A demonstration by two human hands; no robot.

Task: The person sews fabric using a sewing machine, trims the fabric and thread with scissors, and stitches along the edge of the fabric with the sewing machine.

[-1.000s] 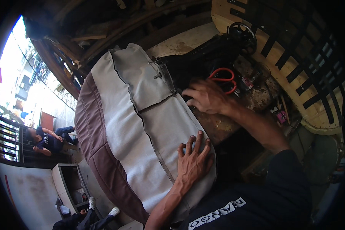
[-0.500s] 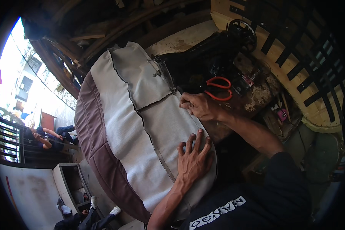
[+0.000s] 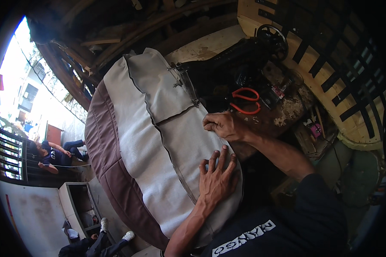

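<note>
This looks like an upholstery workshop. A sewing machine (image 3: pixel 229 61) stands at upper centre, seamed fabric (image 3: pixel 146 145) mid-frame, a black-strapped wooden panel (image 3: pixel 351 132) at upper right.

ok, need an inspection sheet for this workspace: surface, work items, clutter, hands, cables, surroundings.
Surface: worn brown tabletop, finish patchy.
Work items: grey-and-maroon cover, lying against the head end of the black sewing machine.
Clutter: red-handled scissors beyond the right hand; small pink object farther right.
Hands: left hand flat on cover, fingers spread; right hand curled at cover's right edge, grip unclear.
Cables: thin dark cord-like line near pink object, type unclear.
Surroundings: black-strapped wooden frame at right; seated person and cabinet at left; another person's legs lower left.
</note>
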